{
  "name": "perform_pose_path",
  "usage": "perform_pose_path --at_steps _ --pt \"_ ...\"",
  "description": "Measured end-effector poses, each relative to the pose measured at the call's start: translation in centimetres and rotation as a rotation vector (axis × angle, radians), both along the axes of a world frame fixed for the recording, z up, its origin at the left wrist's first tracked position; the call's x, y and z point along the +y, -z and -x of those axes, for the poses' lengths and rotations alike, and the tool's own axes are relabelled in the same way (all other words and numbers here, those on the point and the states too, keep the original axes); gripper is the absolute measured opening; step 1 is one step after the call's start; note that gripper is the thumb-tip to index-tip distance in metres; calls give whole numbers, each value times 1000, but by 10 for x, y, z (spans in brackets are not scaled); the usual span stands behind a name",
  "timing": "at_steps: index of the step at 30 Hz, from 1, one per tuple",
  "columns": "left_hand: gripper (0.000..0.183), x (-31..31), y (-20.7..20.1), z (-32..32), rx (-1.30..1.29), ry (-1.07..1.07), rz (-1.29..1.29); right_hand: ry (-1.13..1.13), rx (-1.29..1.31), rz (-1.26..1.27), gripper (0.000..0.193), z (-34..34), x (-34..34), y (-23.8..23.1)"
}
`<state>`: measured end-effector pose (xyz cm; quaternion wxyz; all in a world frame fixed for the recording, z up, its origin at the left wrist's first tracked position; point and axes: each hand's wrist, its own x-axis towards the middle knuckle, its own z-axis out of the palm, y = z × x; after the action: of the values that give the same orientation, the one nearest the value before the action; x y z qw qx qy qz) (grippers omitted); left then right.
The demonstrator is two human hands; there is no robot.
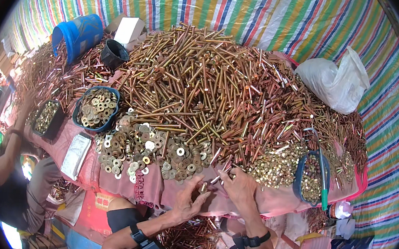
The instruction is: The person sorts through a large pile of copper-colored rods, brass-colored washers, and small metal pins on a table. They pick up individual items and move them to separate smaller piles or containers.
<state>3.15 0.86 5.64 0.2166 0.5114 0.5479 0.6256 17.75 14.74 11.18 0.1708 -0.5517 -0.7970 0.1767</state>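
Note:
At the near edge of the table, my left hand [190, 198] is closed around a bolt, whose brassy end [204, 187] shows between thumb and fingers. Just to its right, my right hand [241, 190] has its thumb and fingers bent together; what they pinch is too small to make out. A loose bolt [216, 179] lies by its thumb. Flat washers [177, 157] are heaped behind my left hand, and brassy nuts [274, 169] lie to the right of my right hand. Behind both hands rises a large pile of long, copper-coloured bolts [198, 86].
A blue tub of washers [95, 128] stands left, a blue basket of nuts [298, 181] with a green-handled tool [323, 184] right. Farther back are a blue bucket [85, 34], black pot [115, 54] and white sack [326, 76]. Another person's arm [12, 137] reaches in at left.

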Motion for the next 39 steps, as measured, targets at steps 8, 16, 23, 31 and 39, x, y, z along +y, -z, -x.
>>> perform_pose_path --at_steps 8,16,23,31,39 --pt "27 -8 -10 10 -29 101 197 15 419 181 36 -2 12 16" --pt "25 2 -1 2 -19 88 43 -98 988 494 28 -4 -8 -39" --pt "28 1 -4 1 2 128 64 -387 574 -6 26 0 -37 -69" --pt "38 8 -6 0 76 92 -81 -612 404 -135 43 3 -42 -50" --pt "38 4 6 -4 -153 40 150 -128 180 -73 18 -50 -6 -35"
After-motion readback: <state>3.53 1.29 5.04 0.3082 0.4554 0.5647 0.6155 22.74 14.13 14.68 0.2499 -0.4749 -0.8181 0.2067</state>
